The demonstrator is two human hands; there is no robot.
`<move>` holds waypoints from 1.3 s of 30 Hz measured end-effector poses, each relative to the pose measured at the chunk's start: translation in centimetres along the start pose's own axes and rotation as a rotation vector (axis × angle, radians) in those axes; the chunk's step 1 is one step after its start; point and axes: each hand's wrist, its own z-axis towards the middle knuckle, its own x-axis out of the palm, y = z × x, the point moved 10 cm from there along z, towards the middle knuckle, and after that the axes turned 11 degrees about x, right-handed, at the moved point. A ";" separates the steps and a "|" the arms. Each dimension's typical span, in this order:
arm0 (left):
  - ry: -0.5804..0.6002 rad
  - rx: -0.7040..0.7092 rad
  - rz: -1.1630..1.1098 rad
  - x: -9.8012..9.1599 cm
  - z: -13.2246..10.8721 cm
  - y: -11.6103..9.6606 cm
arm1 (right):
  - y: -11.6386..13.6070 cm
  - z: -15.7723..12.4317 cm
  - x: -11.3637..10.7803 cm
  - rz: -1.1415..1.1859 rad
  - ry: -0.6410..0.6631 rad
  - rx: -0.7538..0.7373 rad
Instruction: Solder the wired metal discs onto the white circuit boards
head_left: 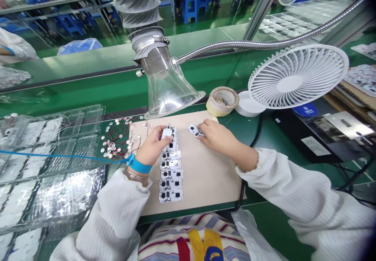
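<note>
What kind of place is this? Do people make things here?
Probably an electronics factory. Small white circuit boards lie in a row on a tan work mat, a clear fume extractor hood hangs above, and clear plastic trays sit alongside.

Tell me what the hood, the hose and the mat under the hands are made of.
The hood looks like rigid clear plastic: glossy and see-through. The hose looks like bright metal, its ribbed coils shining. The mat is matte tan, probably card or fibreboard, though the look leaves that open.
</note>
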 end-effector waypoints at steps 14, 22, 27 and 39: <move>-0.040 -0.033 -0.046 -0.5 -0.5 0.6 | 1.3 0.7 0.3 0.114 0.062 -0.119; -0.031 -0.057 -0.076 -0.1 -0.7 0.4 | 0.3 0.9 -0.3 0.119 0.030 -0.001; -0.039 -0.044 -0.068 -0.4 -0.8 0.4 | 1.4 0.7 -0.2 0.173 0.067 -0.217; -0.167 -0.085 -0.224 2.7 -0.7 1.8 | 3.2 1.2 -0.4 0.725 0.084 -0.041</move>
